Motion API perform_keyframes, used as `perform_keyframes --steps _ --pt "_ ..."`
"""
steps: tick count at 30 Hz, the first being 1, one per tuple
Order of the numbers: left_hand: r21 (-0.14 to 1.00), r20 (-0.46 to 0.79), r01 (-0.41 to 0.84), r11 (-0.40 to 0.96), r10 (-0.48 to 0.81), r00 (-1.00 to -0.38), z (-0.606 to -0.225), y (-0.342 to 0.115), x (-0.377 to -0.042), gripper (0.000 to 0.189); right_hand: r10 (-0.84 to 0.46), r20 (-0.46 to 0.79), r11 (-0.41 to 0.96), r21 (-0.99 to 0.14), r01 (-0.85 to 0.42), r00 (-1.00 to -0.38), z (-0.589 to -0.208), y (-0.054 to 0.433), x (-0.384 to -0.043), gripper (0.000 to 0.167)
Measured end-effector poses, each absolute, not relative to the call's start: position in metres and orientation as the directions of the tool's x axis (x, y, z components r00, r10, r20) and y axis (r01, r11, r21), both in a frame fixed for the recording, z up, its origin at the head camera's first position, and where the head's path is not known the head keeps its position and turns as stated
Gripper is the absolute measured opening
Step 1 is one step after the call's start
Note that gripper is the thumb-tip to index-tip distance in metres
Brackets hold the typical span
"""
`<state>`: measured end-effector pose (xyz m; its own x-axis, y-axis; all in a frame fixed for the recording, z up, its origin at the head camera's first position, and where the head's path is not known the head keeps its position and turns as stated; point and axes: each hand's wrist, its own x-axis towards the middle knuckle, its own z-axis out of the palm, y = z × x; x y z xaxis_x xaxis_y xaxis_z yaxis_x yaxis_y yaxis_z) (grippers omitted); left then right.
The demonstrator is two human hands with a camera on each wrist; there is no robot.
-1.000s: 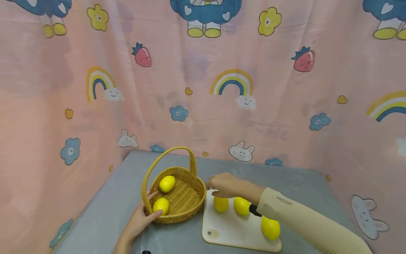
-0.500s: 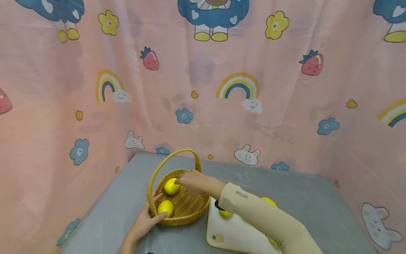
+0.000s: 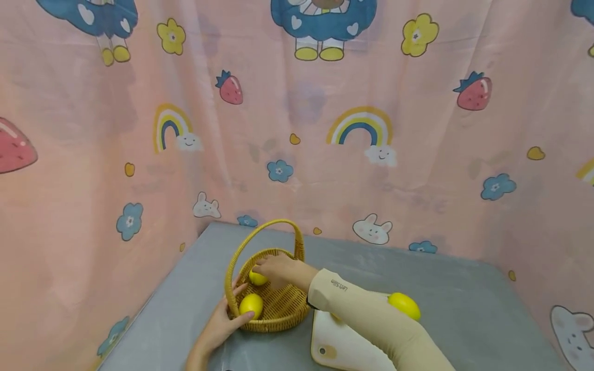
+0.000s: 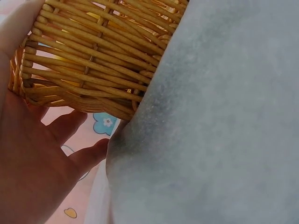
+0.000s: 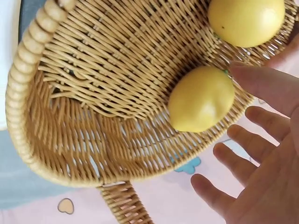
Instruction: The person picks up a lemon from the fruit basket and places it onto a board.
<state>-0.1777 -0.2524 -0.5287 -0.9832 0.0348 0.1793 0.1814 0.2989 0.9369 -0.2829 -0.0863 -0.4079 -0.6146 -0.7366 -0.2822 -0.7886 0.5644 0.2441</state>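
Note:
A round wicker basket (image 3: 278,324) with a tall arched handle stands on the table, holding two lemons. My left hand (image 3: 221,322) grips its left side, thumb over the front rim beside the nearer lemon (image 3: 252,306); in the left wrist view that hand (image 4: 35,154) has its fingers along the outside wall. My right hand (image 3: 278,270) reaches over the basket to the farther lemon (image 3: 257,278) and partly covers it. The right wrist view has this lemon (image 5: 201,99) against the wicker wall, the right hand's (image 5: 261,163) spread fingers beside it and the thumb tip at its edge.
A white cutting board (image 3: 336,340) lies right of the basket, partly under my right sleeve (image 3: 366,309). Beyond the sleeve a lemon (image 3: 405,305) shows, and a sliver of another yellow one (image 3: 335,317). A patterned pink curtain (image 3: 278,196) hangs behind the grey table (image 3: 445,299).
My right hand has moved left from above the board into the basket, to the farther lemon. My left hand keeps its grip on the basket. The head view has shifted slightly.

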Motion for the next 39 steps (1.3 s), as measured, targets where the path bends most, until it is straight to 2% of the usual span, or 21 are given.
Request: perform_keyframes --steps 9,15,19,26,30,33,39 --pt "0.940 0.192 0.189 0.284 0.016 -0.981 -0.531 -0.252 -0.179 0.070 -0.743 -0.292 0.550 0.247 -0.798 -0.602 -0.417 -0.085 -0.284 0.068" --pt "0.943 0.182 0.179 0.280 0.016 -0.983 -0.533 -0.251 -0.179 0.071 -0.820 -0.214 0.494 0.203 -0.845 -0.531 -0.417 -0.085 -0.285 0.058" --pt "0.945 0.183 0.182 0.274 0.020 -0.983 -0.533 -0.251 -0.180 0.071 -0.836 -0.212 0.485 0.147 -0.862 -0.506 -0.418 -0.084 -0.288 0.053" --pt "0.941 0.195 0.193 0.278 0.022 -0.981 -0.534 -0.252 -0.180 0.071 -0.804 -0.240 0.541 0.088 -0.837 -0.544 -0.421 -0.083 -0.288 0.053" --pt "0.940 0.195 0.194 0.283 0.023 -0.981 -0.534 -0.252 -0.180 0.071 -0.785 -0.257 0.557 0.106 -0.824 -0.564 -0.425 -0.081 -0.288 0.046" --pt "0.943 0.190 0.189 0.272 0.023 -0.981 -0.534 -0.252 -0.179 0.071 -0.793 -0.248 0.542 0.132 -0.830 -0.557 -0.427 -0.078 -0.287 0.042" --pt "0.950 0.191 0.191 0.247 0.023 -0.981 -0.533 -0.252 -0.179 0.071 -0.788 -0.260 0.561 0.070 -0.825 -0.558 -0.430 -0.074 -0.283 0.041"
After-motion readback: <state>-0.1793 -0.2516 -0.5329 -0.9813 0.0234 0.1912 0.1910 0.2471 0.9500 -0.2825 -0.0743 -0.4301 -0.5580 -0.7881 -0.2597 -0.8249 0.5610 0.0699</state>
